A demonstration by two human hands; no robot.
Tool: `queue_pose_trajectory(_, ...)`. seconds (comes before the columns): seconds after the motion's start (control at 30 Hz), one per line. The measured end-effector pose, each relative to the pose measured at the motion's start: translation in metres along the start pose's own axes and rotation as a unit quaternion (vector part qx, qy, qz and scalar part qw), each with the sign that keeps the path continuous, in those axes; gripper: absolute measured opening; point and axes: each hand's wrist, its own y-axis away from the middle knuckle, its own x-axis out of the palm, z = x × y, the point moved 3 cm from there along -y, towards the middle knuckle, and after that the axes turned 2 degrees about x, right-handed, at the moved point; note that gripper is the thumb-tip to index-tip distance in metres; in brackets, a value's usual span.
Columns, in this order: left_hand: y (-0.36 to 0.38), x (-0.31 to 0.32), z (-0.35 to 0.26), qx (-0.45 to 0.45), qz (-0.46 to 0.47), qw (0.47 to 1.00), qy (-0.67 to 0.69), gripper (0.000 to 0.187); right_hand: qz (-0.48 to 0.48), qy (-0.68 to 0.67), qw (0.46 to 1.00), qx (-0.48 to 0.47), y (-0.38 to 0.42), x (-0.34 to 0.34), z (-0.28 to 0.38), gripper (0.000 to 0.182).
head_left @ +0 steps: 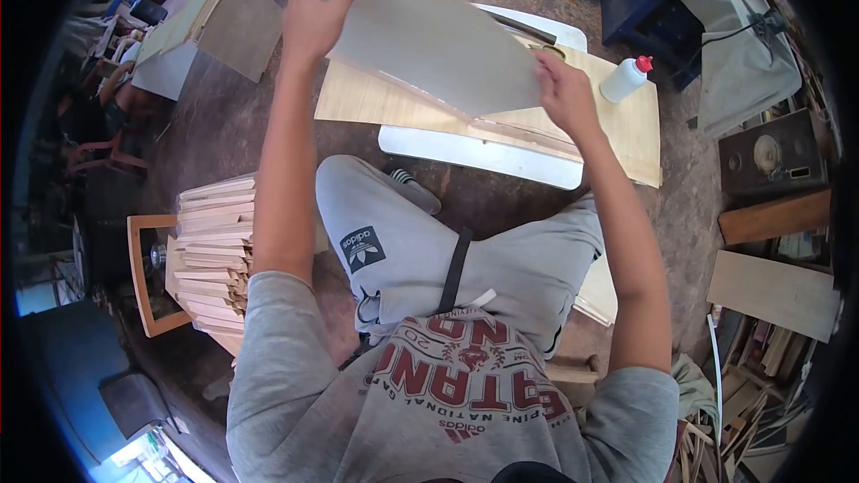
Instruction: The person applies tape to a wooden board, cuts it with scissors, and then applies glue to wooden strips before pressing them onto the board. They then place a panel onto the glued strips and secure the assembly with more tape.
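Observation:
A thin grey panel [438, 36] is held up at a tilt between my two hands. My left hand [324, 2] grips its upper left end, thumb over the face. At the right end, my right hand [565, 94] has its fingers closed on the panel's edge. Beneath the panel lies a light wooden sheet [631, 139] on a white low table [483, 159], with a thin strip along the sheet's near side. A white bottle with a red cap [624, 80] stands on the sheet's right part, and a roll of tape [548, 51] is partly hidden behind the panel.
Stacked wood strips [215, 255] lie at the left beside a wooden frame [136, 277]. A speaker box [774, 154] and boards [774, 291] are at the right. Another person [98, 107] sits at the far left near leaning panels [240, 27].

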Motion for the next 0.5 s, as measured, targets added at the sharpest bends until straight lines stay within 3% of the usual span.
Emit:
queue_pose_trajectory(0.03, 0.002, 0.004, -0.027, 0.043, 0.031, 0.996, 0.070, 0.063, -0.003, 0.010, 1.000, 0.013, 0.007, -0.006, -0.009, 0.022)
queue_pose_trajectory(0.13, 0.005, 0.006, -0.035, -0.137, 0.158, 0.978, -0.011, 0.051, -0.017, 0.034, 0.998, 0.047, 0.028, -0.021, -0.035, 0.018)
queue_pose_trajectory(0.23, 0.012, 0.010, -0.113, -0.151, 0.168, 0.966, -0.125, 0.050, -0.025, 0.037, 0.997, 0.069, 0.045, -0.030, -0.049, 0.014)
queue_pose_trajectory(0.33, 0.008, 0.026, -0.111, -0.189, 0.184, 0.954, -0.142, 0.053, -0.025, 0.027, 0.995, 0.097, 0.056, -0.036, -0.054, 0.013)
queue_pose_trajectory(0.43, -0.007, 0.037, -0.091, -0.125, 0.238, 0.955, -0.122, 0.057, -0.032, 0.031, 0.993, 0.108, 0.064, -0.038, -0.069, 0.013)
queue_pose_trajectory(0.5, -0.025, 0.056, -0.042, -0.108, 0.252, 0.952, -0.134, 0.057, -0.036, 0.039, 0.992, 0.115, 0.071, -0.037, -0.083, 0.012)
